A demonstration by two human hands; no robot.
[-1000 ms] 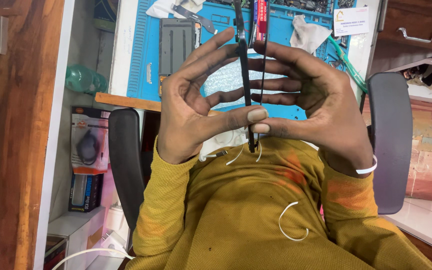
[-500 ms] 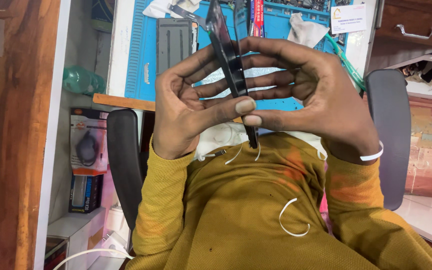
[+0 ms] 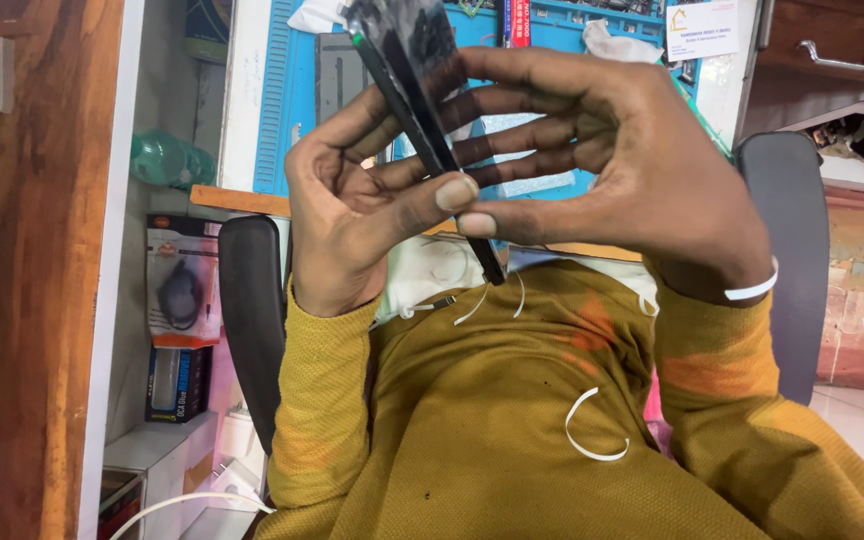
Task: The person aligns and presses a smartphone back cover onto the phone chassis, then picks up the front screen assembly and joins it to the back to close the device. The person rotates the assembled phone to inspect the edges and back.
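Both my hands hold a thin black phone (image 3: 414,62) up in front of my chest, above the blue work mat (image 3: 274,110). It is seen nearly edge-on, tilted with its top toward the left and its glossy face partly showing. My left hand (image 3: 347,225) grips it from the left, thumb pressed on its lower edge. My right hand (image 3: 642,170) wraps it from the right, fingers spread across its back and thumb meeting the left thumb. A white band (image 3: 752,291) circles my right wrist. My sleeves and shirt are mustard yellow.
Black chair armrests (image 3: 252,300) (image 3: 787,230) flank my body. A green bottle (image 3: 165,160) and a boxed computer mouse (image 3: 180,288) sit on shelves at left, beside a wooden panel (image 3: 22,270). A white card (image 3: 702,28) and a drawer with a metal handle (image 3: 832,47) are at top right.
The phone has tipped from nearly upright and edge-on to leaning left, showing more of its face. Both hands rose slightly and kept their grip.
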